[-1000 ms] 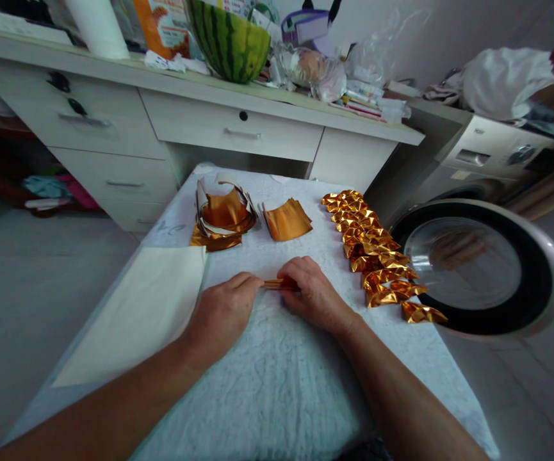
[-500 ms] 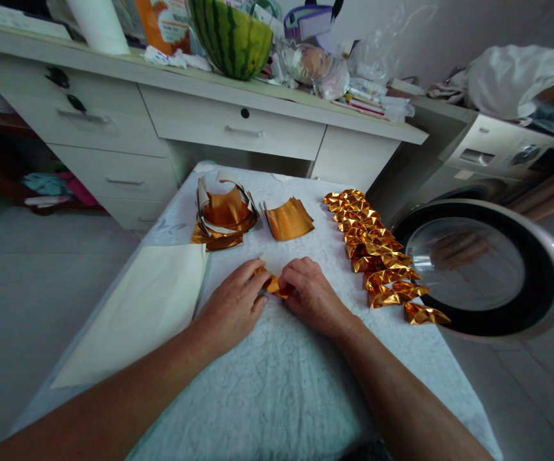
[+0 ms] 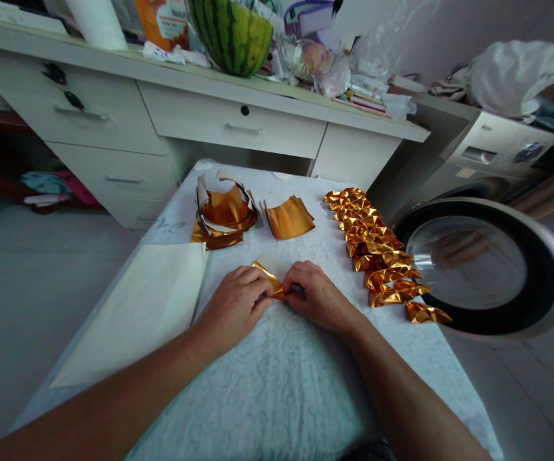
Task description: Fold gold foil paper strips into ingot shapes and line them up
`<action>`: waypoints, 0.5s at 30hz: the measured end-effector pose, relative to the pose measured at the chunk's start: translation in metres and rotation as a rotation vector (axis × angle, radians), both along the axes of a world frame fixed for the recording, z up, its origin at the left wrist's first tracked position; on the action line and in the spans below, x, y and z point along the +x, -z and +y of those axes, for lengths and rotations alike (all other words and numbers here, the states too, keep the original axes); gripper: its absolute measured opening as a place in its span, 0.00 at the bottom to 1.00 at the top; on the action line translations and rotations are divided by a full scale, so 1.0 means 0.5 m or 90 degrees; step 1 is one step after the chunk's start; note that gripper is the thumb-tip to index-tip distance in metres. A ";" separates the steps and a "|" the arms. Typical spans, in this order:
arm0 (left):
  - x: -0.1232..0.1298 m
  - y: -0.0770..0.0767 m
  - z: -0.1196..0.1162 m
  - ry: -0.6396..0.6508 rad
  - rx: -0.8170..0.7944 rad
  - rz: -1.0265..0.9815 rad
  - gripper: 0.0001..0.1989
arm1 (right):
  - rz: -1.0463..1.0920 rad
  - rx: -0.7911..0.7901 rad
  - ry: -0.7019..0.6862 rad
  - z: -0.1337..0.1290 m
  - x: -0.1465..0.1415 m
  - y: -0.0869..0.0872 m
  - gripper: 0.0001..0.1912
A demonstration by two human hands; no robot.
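Foil (image 3: pixel 271 276) is pinched by left hand (image 3: pixel 239 299) and right hand (image 3: pixel 319 296). Between them it is slanted, near end rightward.

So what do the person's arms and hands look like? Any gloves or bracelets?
The left forearm and right forearm look bare: no sleeves, watch or bracelet shows. The left hand and right hand wear no gloves, and I spot no rings on the fingers that show. A dark patch at the bottom edge might be clothing.
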State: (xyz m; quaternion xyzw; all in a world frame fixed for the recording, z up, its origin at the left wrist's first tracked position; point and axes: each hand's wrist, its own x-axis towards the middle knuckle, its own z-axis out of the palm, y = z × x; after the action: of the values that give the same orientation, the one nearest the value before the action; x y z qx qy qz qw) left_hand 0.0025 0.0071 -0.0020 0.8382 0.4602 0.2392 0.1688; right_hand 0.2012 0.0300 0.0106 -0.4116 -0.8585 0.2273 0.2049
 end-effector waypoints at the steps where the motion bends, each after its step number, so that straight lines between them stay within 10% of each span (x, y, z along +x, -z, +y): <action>1: 0.001 0.000 0.001 -0.006 -0.006 -0.006 0.03 | 0.004 -0.005 0.003 0.000 0.001 -0.001 0.06; 15: 0.005 0.006 -0.002 -0.005 -0.003 -0.024 0.04 | 0.000 -0.026 -0.015 0.005 0.009 0.005 0.05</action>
State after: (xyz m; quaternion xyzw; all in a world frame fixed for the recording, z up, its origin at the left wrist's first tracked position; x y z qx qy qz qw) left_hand 0.0052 0.0060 -0.0048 0.8313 0.4609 0.2543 0.1784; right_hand 0.2056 0.0324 0.0079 -0.4056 -0.8583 0.2474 0.1937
